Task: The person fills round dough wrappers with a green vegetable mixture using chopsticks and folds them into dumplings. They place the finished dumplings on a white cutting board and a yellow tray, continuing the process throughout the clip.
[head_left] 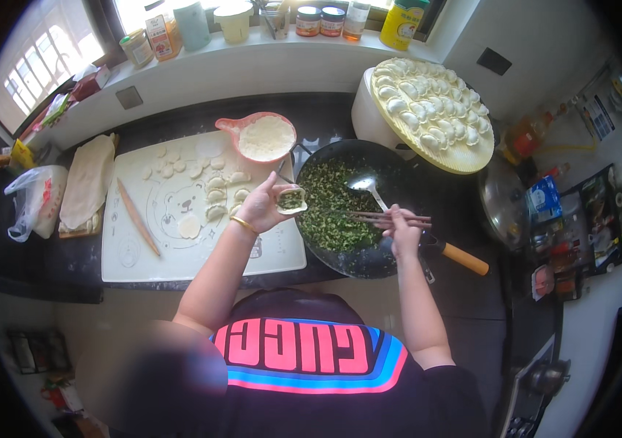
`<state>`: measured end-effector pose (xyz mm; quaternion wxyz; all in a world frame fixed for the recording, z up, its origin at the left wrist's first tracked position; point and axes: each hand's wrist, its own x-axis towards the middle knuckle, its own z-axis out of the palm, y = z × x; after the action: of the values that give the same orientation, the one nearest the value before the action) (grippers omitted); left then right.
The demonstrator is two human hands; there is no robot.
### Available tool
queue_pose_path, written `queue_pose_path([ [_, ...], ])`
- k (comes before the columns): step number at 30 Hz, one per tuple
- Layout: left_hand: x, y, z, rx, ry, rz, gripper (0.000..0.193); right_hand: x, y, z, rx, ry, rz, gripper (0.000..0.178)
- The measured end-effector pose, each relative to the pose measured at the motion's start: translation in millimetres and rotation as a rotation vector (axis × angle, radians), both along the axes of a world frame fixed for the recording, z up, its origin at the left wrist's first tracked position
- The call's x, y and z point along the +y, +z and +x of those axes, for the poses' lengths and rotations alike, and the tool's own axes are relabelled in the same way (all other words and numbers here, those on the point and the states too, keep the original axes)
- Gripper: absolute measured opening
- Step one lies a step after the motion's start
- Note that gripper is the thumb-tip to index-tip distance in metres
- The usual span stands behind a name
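Observation:
My left hand point(258, 207), closed, holds a cupped dumpling wrapper point(301, 209) at the left rim of the black wok point(388, 257). Green chopped filling lies inside the wrapper. A pair of chopsticks point(364, 216) is gripped in my right hand point(404, 232), above the wok's right half, with the tips in the chopped green filling point(334, 237). Resting in the same filling is a metal spoon point(361, 182), its handle running down toward my right hand. Folded dumplings point(216, 196) and flat round wrappers point(189, 226) lie on the white mat point(120, 257) to the left.
A rolling pin point(136, 217) lies on the mat, with a pink bowl of flour point(265, 137) at its far edge. Many dumplings cover a round tray point(464, 162) at the far right. The wok's wooden handle point(466, 258) points right. Jars point(308, 22) line the sill.

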<state>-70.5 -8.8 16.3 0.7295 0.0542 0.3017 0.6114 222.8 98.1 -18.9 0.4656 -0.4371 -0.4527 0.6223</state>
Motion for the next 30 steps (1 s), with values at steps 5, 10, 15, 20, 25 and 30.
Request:
queue_pose_path([
  [5,-1.9,2.7,-0.9,-0.019,0.018,-0.014,0.055,-13.1,-26.5,-24.1,0.029,-0.048,-0.148,0.025],
  [10,-3.3,0.8,-5.4,0.01,0.036,-0.03,0.055,-13.4,-19.3,-19.7,0.111,-0.058,-0.271,0.026],
  [15,1.1,-11.1,-5.3,-0.015,0.0,-0.024,0.055,-12.2,8.2,-6.5,0.179,-0.077,-0.246,0.024],
  [20,10.3,-9.5,14.1,-0.073,-0.107,0.029,0.053,-17.6,34.8,-15.2,0.215,0.034,-0.03,0.023],
  [25,11.3,-1.5,21.0,-0.016,-0.099,-0.008,0.051,-20.8,76.3,-8.3,0.082,0.129,0.265,0.019],
  [30,10.0,13.9,29.4,0.012,-0.1,-0.017,0.052,-11.7,84.3,-5.2,0.207,0.144,0.145,0.021],
])
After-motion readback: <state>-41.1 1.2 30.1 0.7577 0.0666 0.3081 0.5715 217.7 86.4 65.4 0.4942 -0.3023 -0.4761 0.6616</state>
